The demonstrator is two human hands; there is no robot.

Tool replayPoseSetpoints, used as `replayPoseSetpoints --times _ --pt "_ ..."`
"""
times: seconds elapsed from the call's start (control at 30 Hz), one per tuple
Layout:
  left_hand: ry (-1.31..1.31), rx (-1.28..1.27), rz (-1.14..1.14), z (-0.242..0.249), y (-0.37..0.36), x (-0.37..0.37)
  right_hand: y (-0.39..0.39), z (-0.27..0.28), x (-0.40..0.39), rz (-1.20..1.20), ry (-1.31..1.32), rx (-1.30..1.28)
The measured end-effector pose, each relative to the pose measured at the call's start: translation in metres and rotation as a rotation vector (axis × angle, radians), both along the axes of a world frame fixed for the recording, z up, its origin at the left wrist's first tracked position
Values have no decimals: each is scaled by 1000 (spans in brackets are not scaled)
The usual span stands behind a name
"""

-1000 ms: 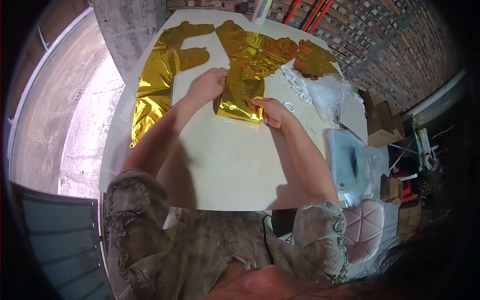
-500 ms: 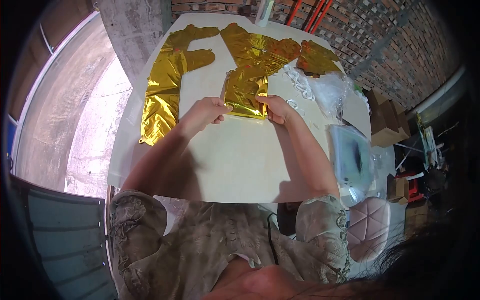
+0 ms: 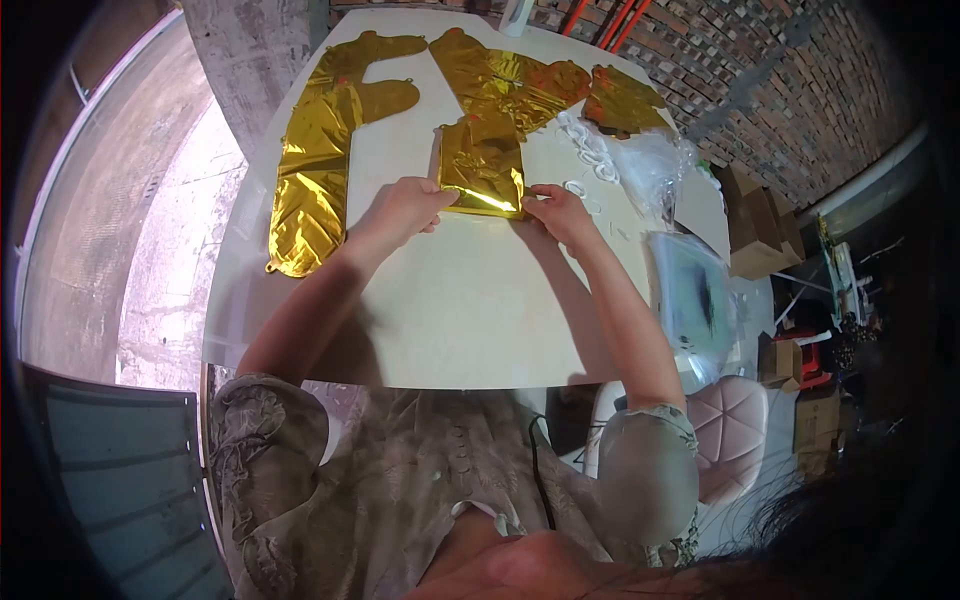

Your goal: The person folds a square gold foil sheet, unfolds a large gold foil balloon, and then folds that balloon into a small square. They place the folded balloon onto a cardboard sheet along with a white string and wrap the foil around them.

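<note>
A folded gold foil balloon (image 3: pixel 482 165) lies in front of me on the pale table. My left hand (image 3: pixel 408 208) pinches its near left corner, and my right hand (image 3: pixel 562 212) has thumb and finger closed on the near right corner. A bright crease runs along the edge between them. To the left is a flat, unfolded gold foil balloon (image 3: pixel 312 180) with two arms pointing right. Another gold foil balloon (image 3: pixel 505 82) lies spread behind the folded one, partly covered by it. At the back right sits one more gold foil piece (image 3: pixel 622 102), apparently folded.
White curled strips (image 3: pixel 592 150) lie right of the balloons, beside a crumpled clear plastic bag (image 3: pixel 652 172). A stack of clear plastic sleeves (image 3: pixel 692 300) rests at the table's right edge. Beyond stand cardboard boxes (image 3: pixel 757 225) and a padded chair (image 3: pixel 728 440).
My right hand has slid from the right side of the folded balloon down to its near right corner. My left hand keeps its corner. The whole view has shifted slightly.
</note>
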State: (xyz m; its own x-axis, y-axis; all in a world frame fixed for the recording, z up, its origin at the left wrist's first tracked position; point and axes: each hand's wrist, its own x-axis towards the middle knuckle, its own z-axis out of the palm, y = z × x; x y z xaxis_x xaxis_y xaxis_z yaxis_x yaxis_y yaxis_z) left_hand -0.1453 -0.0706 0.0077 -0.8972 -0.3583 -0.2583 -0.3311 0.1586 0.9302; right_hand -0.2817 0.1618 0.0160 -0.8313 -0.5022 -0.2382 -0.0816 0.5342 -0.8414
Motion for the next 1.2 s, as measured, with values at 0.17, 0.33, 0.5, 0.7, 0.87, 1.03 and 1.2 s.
replayPoseSetpoints --times 0.17,0.33,0.5,0.7,0.87,1.03,1.2 --pt "-163 -457 -76 14 4 1 -3 -13 7 -82 -102 -107" --pt "-164 -556 -109 14 6 1 -4 -15 11 -106 -65 -116" --pt "-241 -671 -176 23 16 7 -7 -24 7 -45 100 25" --pt "354 -1126 -256 8 24 6 -5 -27 7 -36 115 8" --pt "468 -1201 -636 -24 20 -10 -6 -22 8 -24 115 16" --pt "422 -1262 -664 -29 22 -7 -5 -18 9 -16 131 54" --pt "453 -1270 -652 -31 22 -7 -11 2 7 -73 73 103"
